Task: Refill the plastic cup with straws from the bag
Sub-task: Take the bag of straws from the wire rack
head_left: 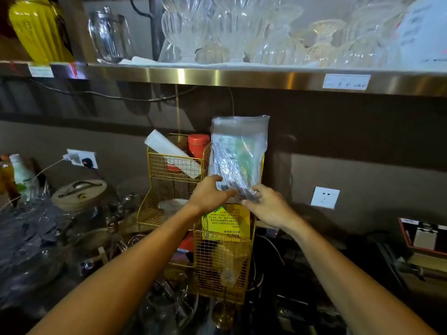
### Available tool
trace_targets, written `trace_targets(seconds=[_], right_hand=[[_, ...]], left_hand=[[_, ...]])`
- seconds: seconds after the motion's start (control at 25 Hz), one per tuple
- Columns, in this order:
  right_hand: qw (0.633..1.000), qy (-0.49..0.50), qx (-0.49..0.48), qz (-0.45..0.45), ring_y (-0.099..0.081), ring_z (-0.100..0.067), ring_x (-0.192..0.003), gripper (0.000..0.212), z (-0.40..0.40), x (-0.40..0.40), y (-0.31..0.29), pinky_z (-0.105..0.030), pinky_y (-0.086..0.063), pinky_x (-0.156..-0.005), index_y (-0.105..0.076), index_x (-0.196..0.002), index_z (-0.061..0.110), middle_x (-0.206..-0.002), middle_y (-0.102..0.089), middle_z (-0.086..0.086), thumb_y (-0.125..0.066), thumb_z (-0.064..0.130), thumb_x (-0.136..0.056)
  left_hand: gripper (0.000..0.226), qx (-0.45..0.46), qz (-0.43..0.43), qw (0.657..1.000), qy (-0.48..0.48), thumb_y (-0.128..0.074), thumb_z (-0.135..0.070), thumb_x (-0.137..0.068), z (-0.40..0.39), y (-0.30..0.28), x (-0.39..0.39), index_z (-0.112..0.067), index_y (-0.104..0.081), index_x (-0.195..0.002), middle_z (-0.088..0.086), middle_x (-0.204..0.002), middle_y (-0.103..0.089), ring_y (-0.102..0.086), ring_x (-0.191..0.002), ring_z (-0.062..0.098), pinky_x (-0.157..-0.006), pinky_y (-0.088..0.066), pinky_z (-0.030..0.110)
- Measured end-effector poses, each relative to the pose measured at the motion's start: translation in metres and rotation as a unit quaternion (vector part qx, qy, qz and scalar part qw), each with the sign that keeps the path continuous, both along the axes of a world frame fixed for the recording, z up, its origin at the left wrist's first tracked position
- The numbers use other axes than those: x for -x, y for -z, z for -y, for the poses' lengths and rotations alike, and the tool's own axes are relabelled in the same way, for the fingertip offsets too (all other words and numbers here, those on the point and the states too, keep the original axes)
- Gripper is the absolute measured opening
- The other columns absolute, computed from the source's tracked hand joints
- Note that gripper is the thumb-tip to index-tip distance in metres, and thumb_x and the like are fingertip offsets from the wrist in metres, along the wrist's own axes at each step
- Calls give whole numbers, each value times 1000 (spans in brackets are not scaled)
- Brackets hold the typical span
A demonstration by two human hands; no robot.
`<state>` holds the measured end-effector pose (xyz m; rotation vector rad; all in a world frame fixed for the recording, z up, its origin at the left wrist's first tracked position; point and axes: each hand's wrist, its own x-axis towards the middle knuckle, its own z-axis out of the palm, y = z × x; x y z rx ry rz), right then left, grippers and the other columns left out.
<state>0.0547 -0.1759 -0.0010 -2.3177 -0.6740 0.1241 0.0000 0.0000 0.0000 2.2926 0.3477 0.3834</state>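
Yellow wire rack (179,165), glassware shelf (217,77)

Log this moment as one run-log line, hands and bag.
step: bag held up | left hand: grips straw bag bottom | right hand: grips bag bottom | bag: upright before yellow wire rack

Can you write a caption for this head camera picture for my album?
Both hands hold a clear bag of straws upright before a yellow wire rack.

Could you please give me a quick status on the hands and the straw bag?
Left hand and right hand grip bag bottom. Bag upright, before wire rack.
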Motion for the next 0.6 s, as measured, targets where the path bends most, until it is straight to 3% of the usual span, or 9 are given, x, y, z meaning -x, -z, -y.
trace_targets(seconds=[0.12, 0.2, 0.28, 0.36, 0.44, 0.52, 0.6], right_hand=[[996, 78, -27, 23, -60, -32, -124, 55, -16, -17, 22, -30, -45, -91, -55, -143, 10, -137, -59, -14, -69, 33, -95], [990, 127, -44, 47, -61, -36, -118, 45, -24, -23, 36, -36, -48, -93, -57, -132, 9, -130, -57, -16, -69, 29, -94], [983, 155, -83, 58, -64, -36, -112, 35, -30, -29, 45, -39, -51, -89, -56, -119, 10, -125, -60, -15, -71, 24, -91], [977, 172, -111, 66, -65, -35, -104, 31, -35, -29, 49, -37, -49, -79, -48, -105, 14, -116, -65, -13, -73, 21, -88], [970, 190, -142, 46, -66, -33, -95, 36, -39, -29, 50, -36, -48, -73, -43, -101, 14, -105, -68, -11, -75, 20, -87], [966, 181, -186, 8, -67, -29, -89, 38, -42, -28, 49, -36, -53, -71, -49, -107, 11, -98, -69, -5, -79, 22, -85], [974, 132, -184, -7, -66, -24, -83, 32, -41, -27, 48, -33, -52, -68, -61, -111, 9, -89, -68, 0, -79, 19, -87]], left_hand=[[69, 32, 0, 999, -19, -75, -37, -91, -6, 15, -19, -12, -44, -148, 15, -147, -55, -65, -113, 25, -89, -55, 32], [49, 42, 6, 999, -23, -77, -40, -88, -10, 28, -30, -24, -51, -126, 14, -135, -59, -71, -97, 22, -69, -60, 24], [48, 55, 4, 998, -36, -78, -41, -86, -12, 35, -36, -21, -50, -120, 12, -126, -60, -73, -81, 19, -51, -55, 14], [71, 64, 23, 997, -44, -76, -53, -77, -13, 39, -37, -19, -48, -133, 11, -126, -63, -76, -81, 20, -60, -64, 27], [88, 80, 65, 992, -69, -69, -62, -67, -15, 45, -39, -19, -43, -139, 9, -127, -66, -74, -97, 25, -83, -64, 48], [81, 104, 93, 987, -80, -75, -48, -78, -12, 41, -34, -15, -40, -143, 4, -122, -68, -72, -100, 27, -89, -60, 52], [79, 127, 104, 983, -87, -76, -33, -89, -10, 36, -28, -11, -34, -152, 0, -117, -65, -72, -94, 26, -86, -61, 52]])
